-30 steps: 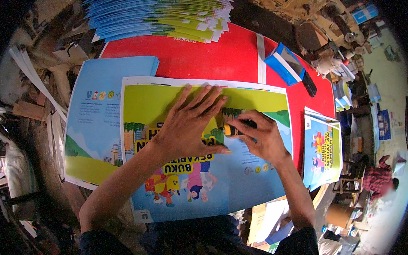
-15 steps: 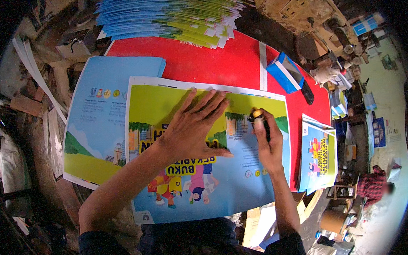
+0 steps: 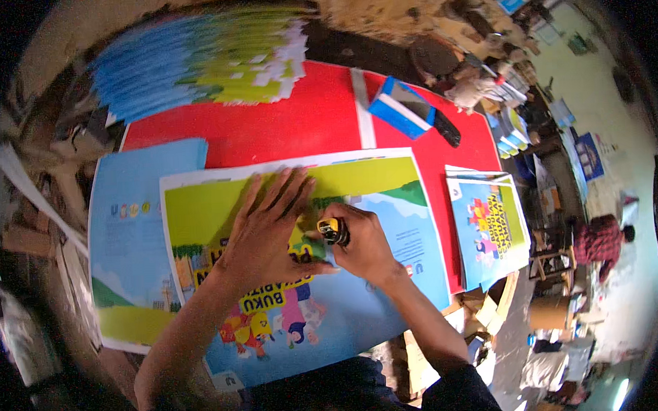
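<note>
A large printed cover sheet (image 3: 378,313), green along its far side and blue along its near side, lies in front of me. My left hand (image 3: 268,234) presses flat on it with fingers spread. My right hand (image 3: 364,248) is wrapped round a short tool with a black and yellow end (image 3: 331,229), just right of my left hand's fingers. The tool's lower end is hidden by my hand, so its exact kind cannot be made out. Under the sheet's left side, more blue and green printed sheets (image 3: 129,251) stick out.
The sheets rest on a red tabletop (image 3: 267,135). A fanned stack of covers (image 3: 198,60) stands at the far left. To the right are a blue and white box (image 3: 404,108), a black oblong object (image 3: 447,129) and printed booklets (image 3: 484,228). A person in a checked shirt (image 3: 598,239) is farther right.
My right hand has moved left with the tool, close to my left hand, and the tool's yellow end is tilted left. My left hand stays on the sheet. The whole view has shifted and turned.
</note>
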Motion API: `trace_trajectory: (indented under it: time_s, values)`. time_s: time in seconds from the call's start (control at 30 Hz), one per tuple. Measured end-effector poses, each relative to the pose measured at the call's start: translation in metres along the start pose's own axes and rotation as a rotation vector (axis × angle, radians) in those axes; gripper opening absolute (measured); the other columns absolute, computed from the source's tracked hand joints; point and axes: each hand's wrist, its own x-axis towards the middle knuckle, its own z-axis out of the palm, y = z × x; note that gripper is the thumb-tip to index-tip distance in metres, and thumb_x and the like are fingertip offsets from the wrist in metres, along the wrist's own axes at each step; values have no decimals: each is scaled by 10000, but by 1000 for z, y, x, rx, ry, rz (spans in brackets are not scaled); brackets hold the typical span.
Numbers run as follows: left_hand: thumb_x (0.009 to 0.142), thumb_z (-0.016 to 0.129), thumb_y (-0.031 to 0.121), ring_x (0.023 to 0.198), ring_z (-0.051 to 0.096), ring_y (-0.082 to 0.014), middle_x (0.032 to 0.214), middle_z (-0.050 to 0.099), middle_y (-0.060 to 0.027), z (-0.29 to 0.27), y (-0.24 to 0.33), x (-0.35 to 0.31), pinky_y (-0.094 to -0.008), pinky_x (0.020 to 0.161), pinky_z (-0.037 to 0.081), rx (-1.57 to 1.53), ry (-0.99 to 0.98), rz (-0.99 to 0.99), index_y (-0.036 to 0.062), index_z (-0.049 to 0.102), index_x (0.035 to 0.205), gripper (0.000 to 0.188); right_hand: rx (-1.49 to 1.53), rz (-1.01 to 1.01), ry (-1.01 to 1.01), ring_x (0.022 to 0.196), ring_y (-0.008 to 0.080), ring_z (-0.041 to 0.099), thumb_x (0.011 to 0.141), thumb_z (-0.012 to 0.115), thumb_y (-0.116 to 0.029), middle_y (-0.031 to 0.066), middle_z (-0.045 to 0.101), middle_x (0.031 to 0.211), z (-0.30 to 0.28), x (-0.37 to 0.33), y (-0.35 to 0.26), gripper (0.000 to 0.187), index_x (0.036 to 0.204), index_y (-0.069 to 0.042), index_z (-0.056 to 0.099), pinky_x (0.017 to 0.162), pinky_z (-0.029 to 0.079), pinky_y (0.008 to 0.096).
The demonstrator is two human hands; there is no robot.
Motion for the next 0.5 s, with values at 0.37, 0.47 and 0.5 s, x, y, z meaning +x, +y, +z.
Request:
trace_trajectory:
  time_s: [0.37, 0.47, 0.5]
  values:
    - [656, 724, 868, 1590, 220, -350, 1681, 296, -213, -8, 14, 16, -590, 1282, 77, 40, -167, -2, -14, 332, 1596, 1348, -43, -327, -601, 1067, 435, 641, 763, 755, -76, 222, 669, 1102, -15, 39, 38, 495, 1235, -41, 612, 934, 516, 513]
    - [633, 748, 861, 1586, 227, -360, 1672, 309, -224, -11, 16, 17, -597, 1278, 84, 61, -210, -36, -33, 356, 1577, 1358, 137, -287, -688, 1001, 412, 632, 861, 782, -180, 212, 666, 1000, -18, 57, 36, 401, 1192, -22, 620, 868, 502, 496]
    - [640, 752, 852, 1582, 239, -362, 1666, 320, -226, -11, 19, 20, -598, 1277, 88, 5, -198, -54, -37, 358, 1574, 1348, 120, -353, -687, 908, 410, 633, 877, 813, -266, 221, 670, 969, -18, 61, 38, 460, 1201, -8, 613, 793, 499, 475]
